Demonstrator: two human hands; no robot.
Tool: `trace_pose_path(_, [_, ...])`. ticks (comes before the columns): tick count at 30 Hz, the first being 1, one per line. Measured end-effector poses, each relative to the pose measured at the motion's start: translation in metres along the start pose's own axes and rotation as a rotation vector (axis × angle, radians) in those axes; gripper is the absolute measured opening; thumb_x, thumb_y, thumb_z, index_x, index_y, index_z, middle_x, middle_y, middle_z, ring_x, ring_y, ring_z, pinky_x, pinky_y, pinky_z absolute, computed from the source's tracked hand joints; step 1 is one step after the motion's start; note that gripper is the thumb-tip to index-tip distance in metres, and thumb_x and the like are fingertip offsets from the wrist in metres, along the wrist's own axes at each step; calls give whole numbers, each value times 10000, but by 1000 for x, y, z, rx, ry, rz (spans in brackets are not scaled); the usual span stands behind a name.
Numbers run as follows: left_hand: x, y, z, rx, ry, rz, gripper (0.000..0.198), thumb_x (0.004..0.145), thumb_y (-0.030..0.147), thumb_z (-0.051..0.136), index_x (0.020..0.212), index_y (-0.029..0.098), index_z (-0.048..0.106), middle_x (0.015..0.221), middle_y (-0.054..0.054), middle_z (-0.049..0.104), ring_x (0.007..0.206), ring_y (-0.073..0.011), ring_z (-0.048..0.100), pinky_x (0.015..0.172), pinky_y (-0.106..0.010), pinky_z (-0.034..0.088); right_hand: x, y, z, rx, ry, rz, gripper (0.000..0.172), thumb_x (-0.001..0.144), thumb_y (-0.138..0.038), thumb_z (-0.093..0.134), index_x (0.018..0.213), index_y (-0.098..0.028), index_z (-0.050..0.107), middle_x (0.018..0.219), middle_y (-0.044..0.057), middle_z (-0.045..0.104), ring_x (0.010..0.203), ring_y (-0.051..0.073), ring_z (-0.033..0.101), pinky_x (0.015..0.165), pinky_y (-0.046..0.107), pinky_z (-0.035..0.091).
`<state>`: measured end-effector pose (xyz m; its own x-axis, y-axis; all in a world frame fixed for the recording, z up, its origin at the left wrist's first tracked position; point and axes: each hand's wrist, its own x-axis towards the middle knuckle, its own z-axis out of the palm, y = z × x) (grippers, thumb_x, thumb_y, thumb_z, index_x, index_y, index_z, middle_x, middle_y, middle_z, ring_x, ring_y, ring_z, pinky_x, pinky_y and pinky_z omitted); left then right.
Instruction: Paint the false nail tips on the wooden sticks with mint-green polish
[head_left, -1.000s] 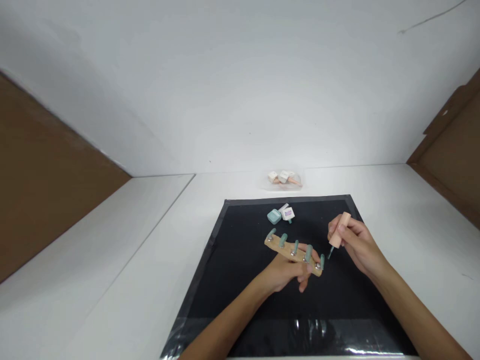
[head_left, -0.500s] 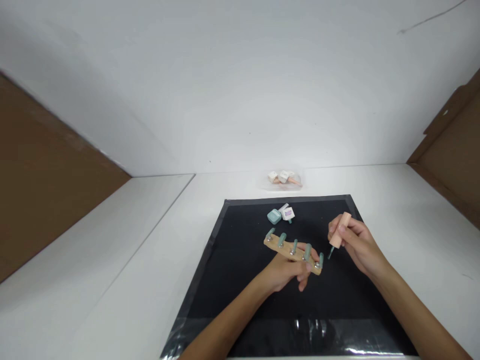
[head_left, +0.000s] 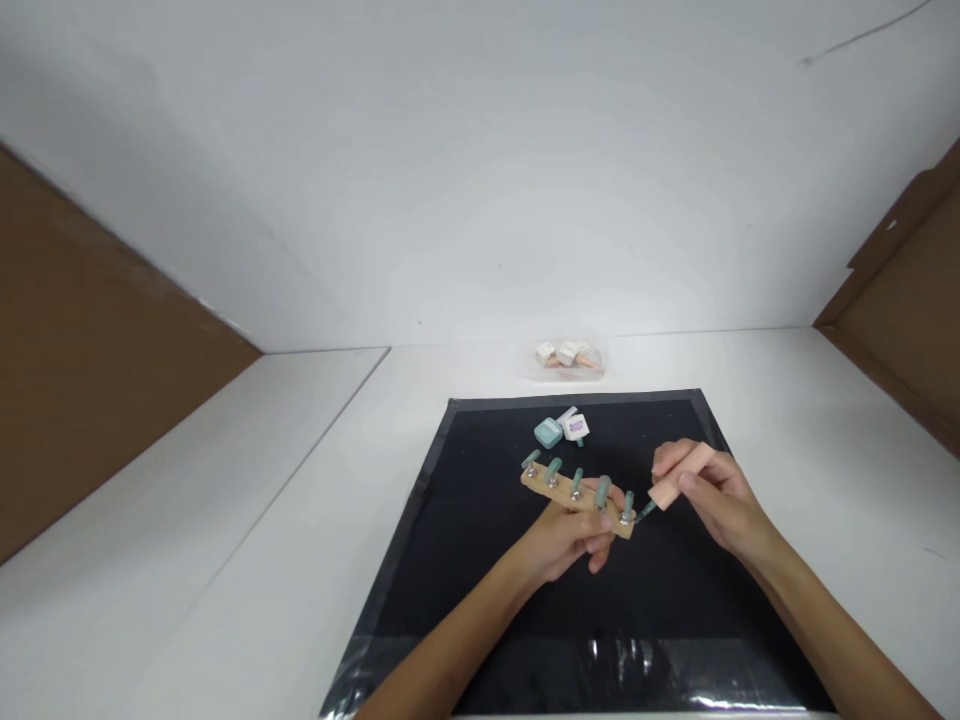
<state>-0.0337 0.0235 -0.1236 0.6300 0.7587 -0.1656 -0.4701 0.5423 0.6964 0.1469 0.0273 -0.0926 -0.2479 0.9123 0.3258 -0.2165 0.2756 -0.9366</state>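
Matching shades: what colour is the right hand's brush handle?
The brush handle is pale peach, clearest in the head view.

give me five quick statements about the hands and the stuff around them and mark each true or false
1. The left hand holds a wooden bar. True.
2. Both hands hold the same thing. False: the right hand holds a peach handle with a brush.
3. Five green nail-shaped pieces sit along the wooden bar. True.
4. The brush points away from the wooden bar. False: it points towards one end.
5. No container is in view. False: a clear box stands on the white table beyond the black mat.
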Motion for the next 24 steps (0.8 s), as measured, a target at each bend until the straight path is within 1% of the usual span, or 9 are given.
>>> trace_pose_path(5, [0,0,0,-15,-29,-4,301,546,266,758,748,132,579,473,73,473,336,-10,291,282,-126,322,1,1,1,11,-57,-68,110,834,-297,596,780,-265,686,803,11,645,736,143,578,645,262,451])
trace_pose_path(10, [0,0,0,-16,-50,3,294,560,271,752,753,136,576,484,71,483,333,-11,286,281,-125,319,2,-1,1,1,-84,-86,115,843,-265,590,771,-262,679,803,8,649,742,135,581,650,260,458])
trace_pose_path(15, [0,0,0,-17,-55,0,300,561,276,754,753,140,569,466,84,461,325,-7,267,282,-123,315,3,-4,2,-41,-73,-107,130,846,-271,584,763,-257,683,795,12,661,743,138,590,649,263,467])
trace_pose_path(20, [0,0,-1,-17,-59,-7,309,549,278,763,741,139,565,483,71,496,321,-5,282,279,-126,318,4,-3,2,-58,-59,-123,146,843,-273,588,734,-252,683,788,19,673,746,146,601,654,273,476])
trace_pose_path(24, [0,-1,-2,-20,-42,-11,322,547,276,763,759,134,566,471,76,478,325,-4,279,283,-125,316,4,-2,2,-70,-43,-115,145,839,-275,593,725,-253,681,784,17,671,750,146,602,655,270,481])
